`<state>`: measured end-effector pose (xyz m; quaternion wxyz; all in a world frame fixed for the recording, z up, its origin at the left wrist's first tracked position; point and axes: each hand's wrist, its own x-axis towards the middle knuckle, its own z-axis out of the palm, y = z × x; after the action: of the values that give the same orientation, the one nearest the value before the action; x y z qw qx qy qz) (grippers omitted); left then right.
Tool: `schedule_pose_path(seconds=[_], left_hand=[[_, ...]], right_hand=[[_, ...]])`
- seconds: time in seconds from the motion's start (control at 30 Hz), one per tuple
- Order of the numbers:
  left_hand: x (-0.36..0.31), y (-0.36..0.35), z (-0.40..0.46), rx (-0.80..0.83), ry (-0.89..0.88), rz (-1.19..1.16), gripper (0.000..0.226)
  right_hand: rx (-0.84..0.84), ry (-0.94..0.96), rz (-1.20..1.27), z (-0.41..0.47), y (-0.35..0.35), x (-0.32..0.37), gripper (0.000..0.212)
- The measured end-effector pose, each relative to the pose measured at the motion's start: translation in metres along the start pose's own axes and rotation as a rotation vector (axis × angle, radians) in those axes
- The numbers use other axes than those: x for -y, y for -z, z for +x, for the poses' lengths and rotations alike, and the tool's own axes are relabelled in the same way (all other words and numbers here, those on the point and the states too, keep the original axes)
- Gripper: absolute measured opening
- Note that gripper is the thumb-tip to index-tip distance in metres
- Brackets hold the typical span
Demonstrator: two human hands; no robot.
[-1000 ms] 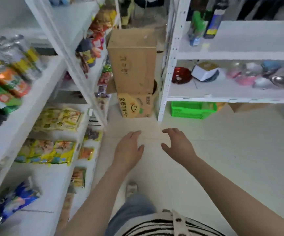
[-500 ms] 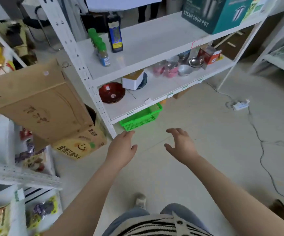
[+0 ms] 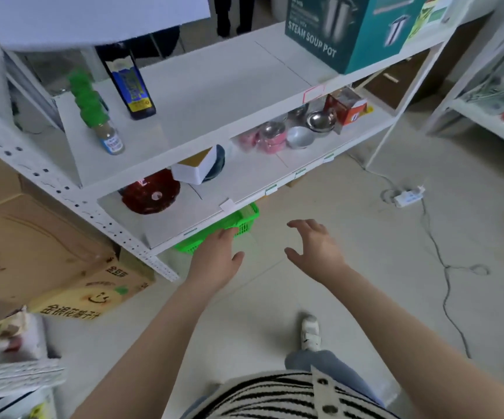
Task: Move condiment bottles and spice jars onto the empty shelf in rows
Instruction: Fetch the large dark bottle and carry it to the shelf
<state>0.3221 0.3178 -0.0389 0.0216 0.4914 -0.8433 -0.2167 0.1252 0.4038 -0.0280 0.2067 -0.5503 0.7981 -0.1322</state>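
Bottles and jars are not in either hand: left hand (image 3: 217, 258) has fingers (image 3: 225, 235) straight and relaxed, palm down, holding nothing; right hand (image 3: 315, 247) has fingers (image 3: 300, 224) spread and loosely curved, also holding nothing. Both hover in front of the body over the floor, near the green basket (image 3: 246, 219) that sticks out from under the lowest shelf board; left fingertips overlap the basket edge in view, contact cannot be told. Arms reach forward, likely readying a two-handed pick from the basket, though its contents are hidden. Outward and up: shelf (image 3: 214, 95) holds a row of green-capped jars (image 3: 93, 113) running front to back at its left end and a dark bottle (image 3: 131, 86) just beside them, upright, so a row start looks already set; most of that board is bare to the right, up to the soup pot box (image 3: 335, 28). Lower board carries a red dish (image 3: 150, 192), a white box (image 3: 194, 169) and metal bowls (image 3: 305, 128). Cardboard boxes (image 3: 32, 243) stand on the floor at left.
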Motion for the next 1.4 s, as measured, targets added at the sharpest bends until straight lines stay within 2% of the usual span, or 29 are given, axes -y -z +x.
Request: schedule_pose_path(seconds=[0.13,0.23,0.53,0.63,0.83,1.0,1.13,1.3,1.4], left_hand=[[-0.035,-0.003,0.040,-0.013,0.109,-0.073,0.054],[-0.050,0.002,0.065,-0.091,0.183,-0.154,0.053],[-0.043,0.040,0.154,-0.293,0.346,-0.264,0.051],[-0.027,0.055,0.191,-0.366,0.368,-0.303,0.054],[0.026,0.126,0.257,-0.692,0.544,-0.554,0.070],[0.064,0.169,0.301,-0.892,0.661,-0.421,0.055],[0.081,0.169,0.322,-1.045,0.706,-0.536,0.060],[0.098,0.167,0.338,-1.136,0.831,-0.592,0.050],[0.108,0.165,0.339,-1.160,0.794,-0.652,0.047]], right_hand=[[0.059,0.073,-0.054,0.050,0.039,-0.035,0.056],[0.086,0.144,-0.067,0.091,0.062,-0.048,0.056],[0.104,0.346,0.065,0.219,0.083,-0.027,0.055],[0.106,0.389,0.110,0.266,0.082,-0.010,0.054],[0.172,0.509,0.192,0.345,0.081,0.032,0.054],[0.291,0.628,0.197,0.414,0.067,0.083,0.055],[0.369,0.736,0.266,0.460,0.048,0.128,0.056],[0.409,0.853,0.359,0.496,0.026,0.178,0.066],[0.437,0.907,0.407,0.509,0.012,0.201,0.076]])
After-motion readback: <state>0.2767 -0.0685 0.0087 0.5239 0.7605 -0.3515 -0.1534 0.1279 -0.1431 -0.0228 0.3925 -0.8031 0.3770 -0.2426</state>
